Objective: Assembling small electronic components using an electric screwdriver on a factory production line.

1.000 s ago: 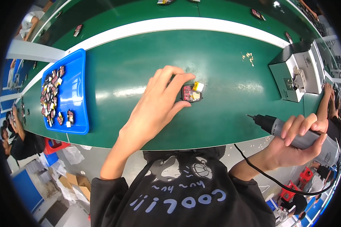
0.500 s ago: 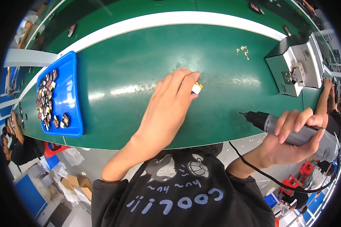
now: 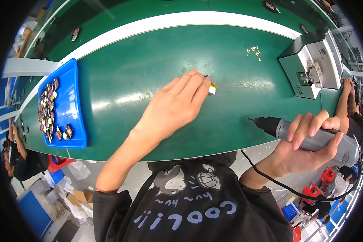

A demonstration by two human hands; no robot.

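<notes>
Some green tabletop (image 3: pixel 230 115), inside its near edge (image 3: pixel 246 148), separates the two hands (image 3: pixel 179 99) (image 3: pixel 304 157)

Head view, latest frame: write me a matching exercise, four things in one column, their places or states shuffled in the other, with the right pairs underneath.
Things:
1. Electric screwdriver
2. Blue tray
3. Electronic module
4. White-and-black box

Places or states:
A. Partly covered by the left hand
B. Standing toward the right end of the green table
C. Gripped in the right hand
D. Holding a pile of small parts

Pairs: 1-C, 2-D, 3-A, 4-B
</notes>
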